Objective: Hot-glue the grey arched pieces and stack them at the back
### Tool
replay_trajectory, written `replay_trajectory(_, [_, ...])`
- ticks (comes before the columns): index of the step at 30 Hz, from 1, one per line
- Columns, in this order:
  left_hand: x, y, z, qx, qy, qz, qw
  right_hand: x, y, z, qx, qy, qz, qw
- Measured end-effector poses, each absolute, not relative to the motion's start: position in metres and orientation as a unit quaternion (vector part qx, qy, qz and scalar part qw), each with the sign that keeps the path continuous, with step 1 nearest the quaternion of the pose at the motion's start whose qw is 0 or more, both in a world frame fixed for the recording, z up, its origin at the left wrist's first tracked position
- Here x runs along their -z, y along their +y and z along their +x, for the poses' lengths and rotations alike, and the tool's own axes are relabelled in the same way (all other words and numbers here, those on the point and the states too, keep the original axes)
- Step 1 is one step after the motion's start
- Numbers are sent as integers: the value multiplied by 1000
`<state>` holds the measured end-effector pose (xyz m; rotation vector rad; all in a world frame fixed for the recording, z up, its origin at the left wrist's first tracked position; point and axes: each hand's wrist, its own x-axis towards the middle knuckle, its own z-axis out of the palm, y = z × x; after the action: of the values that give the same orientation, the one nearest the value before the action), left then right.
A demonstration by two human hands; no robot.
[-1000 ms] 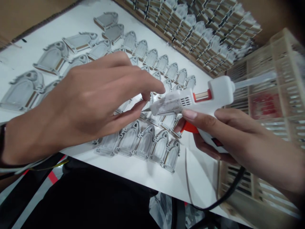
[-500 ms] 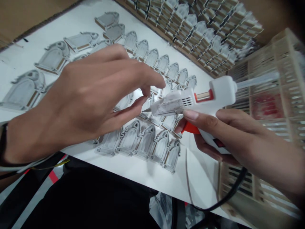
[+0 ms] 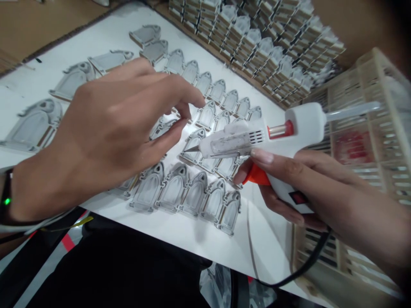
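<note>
My right hand [image 3: 289,179] grips a white hot glue gun [image 3: 234,139], fingers at its orange trigger. A clear glue stick [image 3: 353,110] sticks out of its back. The metal nozzle points left, over a small grey arch-shaped piece [image 3: 194,145] on the white board. My left hand [image 3: 128,115] hovers above the rows, thumb and middle fingertip pinched together, index finger curved apart. Whatever lies in that pinch is too small or hidden to make out. More arch pieces [image 3: 173,186] stand in rows around both hands; some are covered by the left hand.
Stacked rows of similar pieces [image 3: 253,42] fill the back behind a cardboard edge. Slatted plastic crates [image 3: 362,145] stand at the right, one with something red inside. The gun's black cord [image 3: 308,263] loops over the front of the white board [image 3: 205,239].
My left hand has drawn slightly left, away from the nozzle, and the gap between them has widened. The glue gun has tilted a little and its tip shifted slightly left.
</note>
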<state>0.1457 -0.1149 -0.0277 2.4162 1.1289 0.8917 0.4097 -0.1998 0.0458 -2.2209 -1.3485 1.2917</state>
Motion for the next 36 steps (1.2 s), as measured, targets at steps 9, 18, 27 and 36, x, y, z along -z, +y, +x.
replay_trajectory(9, [37, -105, 139, -340, 346, 866, 124, -51, -198, 405, -500, -443, -737, 105])
replay_trajectory(18, [28, -101, 148, -412, 287, 855, 127, -60, -211, 399, -393, -534, -744, 85])
replay_trajectory(27, [-16, -130, 139, -445, 198, 870, 78, -74, -297, 386, -173, -584, -780, 143])
replay_trajectory(36, [-45, -168, 142, -489, 198, 827, 192, -43, -401, 354, -180, -532, -751, 347])
